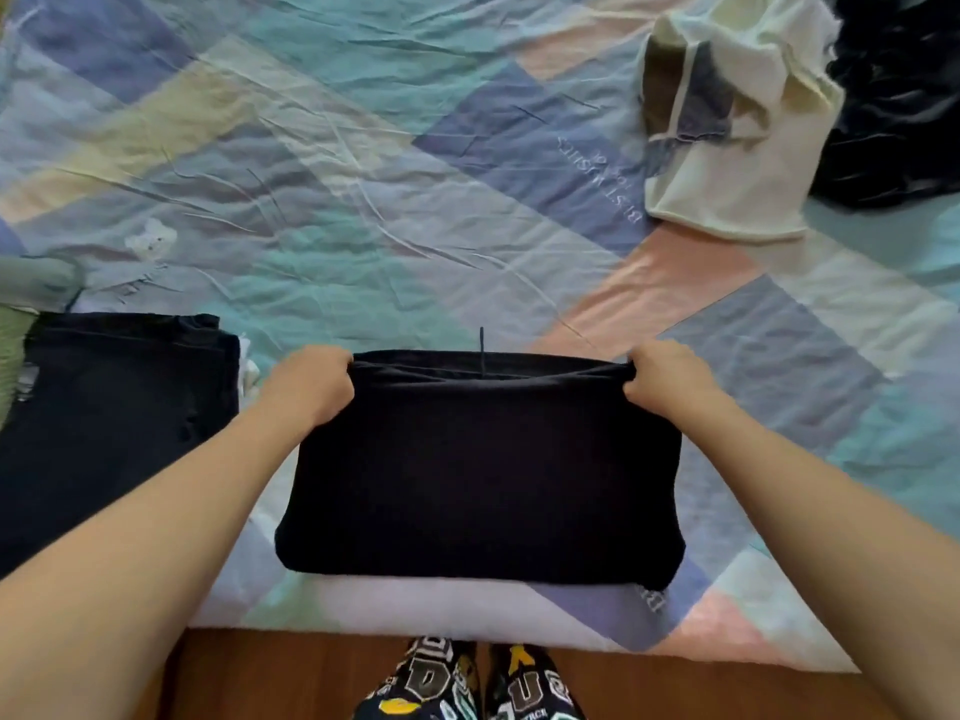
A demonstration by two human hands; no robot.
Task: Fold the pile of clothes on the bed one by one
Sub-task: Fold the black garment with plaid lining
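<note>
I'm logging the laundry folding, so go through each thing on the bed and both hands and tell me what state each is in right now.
Black garment: folded flat near the bed's edge, far corners held.
Left hand: grip on the garment's far left corner.
Right hand: grip on the far right corner.
Dark folded clothes: lying flat at left.
Cream garment: crumpled, unfolded.
Dark pile: heaped, unfolded.
Bedspread: wrinkled.

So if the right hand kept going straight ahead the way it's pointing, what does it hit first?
Probably only bare bedspread. The right hand grips the far right corner of the black garment and points away up the bed; the cream top looks the nearest garment beyond, though depth is unclear.
</note>
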